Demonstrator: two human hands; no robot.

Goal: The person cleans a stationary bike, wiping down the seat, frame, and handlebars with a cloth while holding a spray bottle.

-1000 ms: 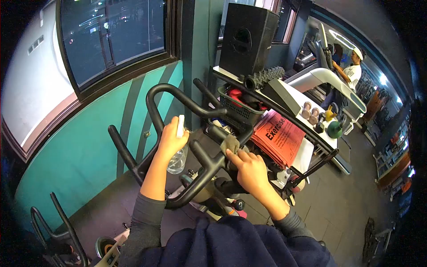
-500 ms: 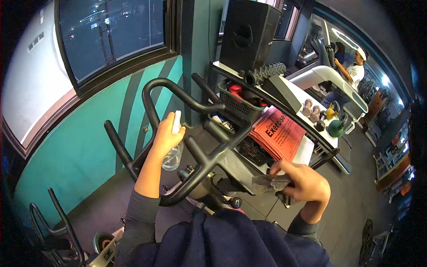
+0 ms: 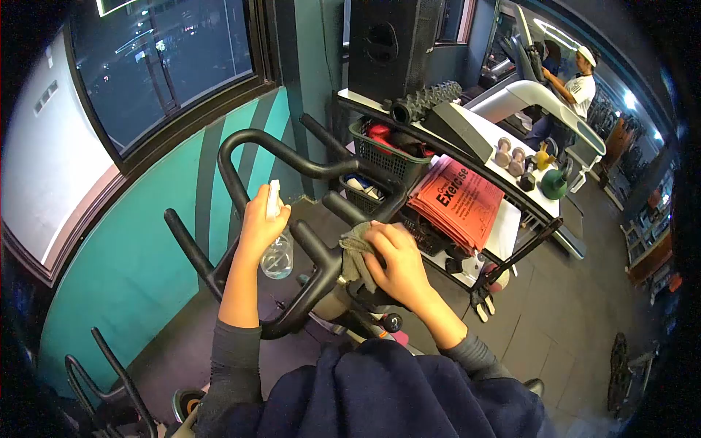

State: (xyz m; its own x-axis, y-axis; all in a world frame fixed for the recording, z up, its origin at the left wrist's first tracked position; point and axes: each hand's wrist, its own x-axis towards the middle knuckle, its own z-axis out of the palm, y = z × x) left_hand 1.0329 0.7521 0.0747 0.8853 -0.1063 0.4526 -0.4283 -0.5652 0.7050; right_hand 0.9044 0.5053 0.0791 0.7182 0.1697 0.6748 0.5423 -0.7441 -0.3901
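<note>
In the head view, my left hand (image 3: pixel 264 225) is closed around the neck of a clear spray bottle (image 3: pixel 277 257) with a white nozzle. The bottle hangs upright beside the black handlebars (image 3: pixel 235 169) of an exercise bike. My right hand (image 3: pixel 398 264) grips a grey cloth (image 3: pixel 356 252) and presses it against the middle of the handlebars, near where the bars join. Part of the cloth is hidden under the fingers.
A shelf holds orange printed sheets (image 3: pixel 460 203), a green basket (image 3: pixel 387 157), a foam roller (image 3: pixel 427 101) and several dumbbells (image 3: pixel 517 162). A black speaker (image 3: pixel 387 55) stands behind. Another person (image 3: pixel 580 84) is at a treadmill. More handlebars (image 3: pixel 120 372) show at lower left.
My right hand has moved left with the cloth, from the right end of the console to the centre of the handlebars. My left hand still holds the bottle; the view has shifted slightly.
</note>
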